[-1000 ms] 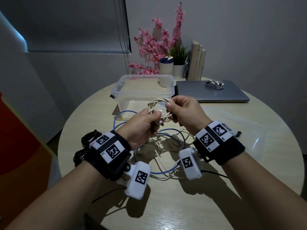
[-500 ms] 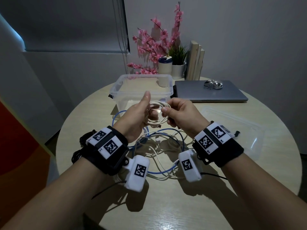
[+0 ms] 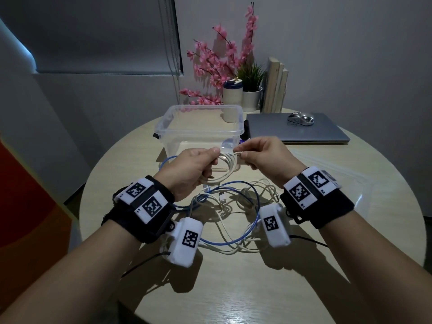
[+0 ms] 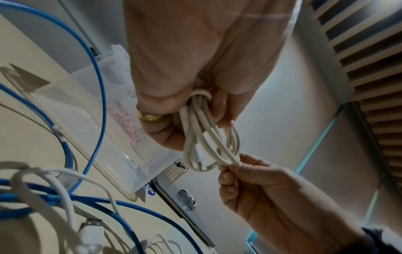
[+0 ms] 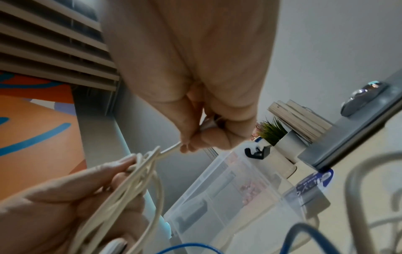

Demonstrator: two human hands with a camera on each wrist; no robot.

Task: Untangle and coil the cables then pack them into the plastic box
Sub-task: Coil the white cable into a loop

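A coiled white cable [image 3: 225,166] [image 4: 208,137] [image 5: 139,173] hangs in the air in front of the clear plastic box [image 3: 201,132]. My left hand [image 3: 191,169] [image 4: 195,86] grips the bundle of loops. My right hand [image 3: 264,155] [image 5: 202,130] pinches the cable's free end, just right of the coil. Below both hands a blue cable [image 3: 233,239] [image 4: 93,72] and more white cables [image 3: 257,192] lie tangled on the round table [image 3: 233,288]. The box looks empty.
The clear lid [image 3: 346,183] lies to the right of the box. Behind it are a closed laptop [image 3: 297,134] with a mouse [image 3: 300,118], books, a pot plant [image 3: 251,90] and pink flowers. A black cable [image 3: 109,213] lies at the table's left edge.
My hands have drawn apart: the right hand pulled the cable's end to the right, away from the coil. The left hand's fingers have closed on the loops.
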